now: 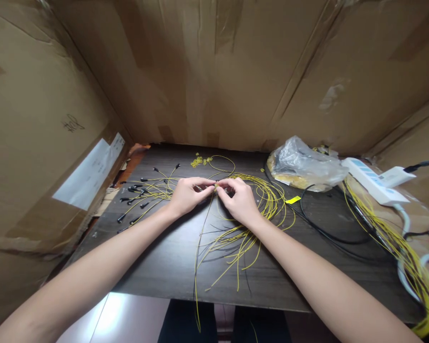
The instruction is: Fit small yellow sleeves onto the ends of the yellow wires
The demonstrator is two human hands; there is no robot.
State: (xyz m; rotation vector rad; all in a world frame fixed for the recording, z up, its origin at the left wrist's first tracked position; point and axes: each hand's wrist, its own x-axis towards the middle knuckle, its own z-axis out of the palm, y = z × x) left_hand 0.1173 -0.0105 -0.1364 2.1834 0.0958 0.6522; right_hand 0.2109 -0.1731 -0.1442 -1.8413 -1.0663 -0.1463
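Note:
Above the middle of the table, my left hand [190, 194] and my right hand [239, 197] meet fingertip to fingertip, both in a closed pinch. Between them shows a small yellow piece [216, 186], partly hidden by the fingers. A thin yellow cable [199, 238] hangs from this spot down over the table's front edge. Under and beside my right hand lies a looped bundle of yellow cables [271, 195], their loose ends pointing toward me. Left of my left hand, several cable ends with black connectors [143, 190] fan out. Behind the hands is a pile of small yellow pieces [199, 161].
Cardboard walls [207, 71] enclose the dark table [157, 267] at the back and sides. At the back right sit a clear plastic bag [303, 162] and a white power strip [373, 180]. Black cable [329, 236] and another yellow cable bundle [411, 267] run along the right.

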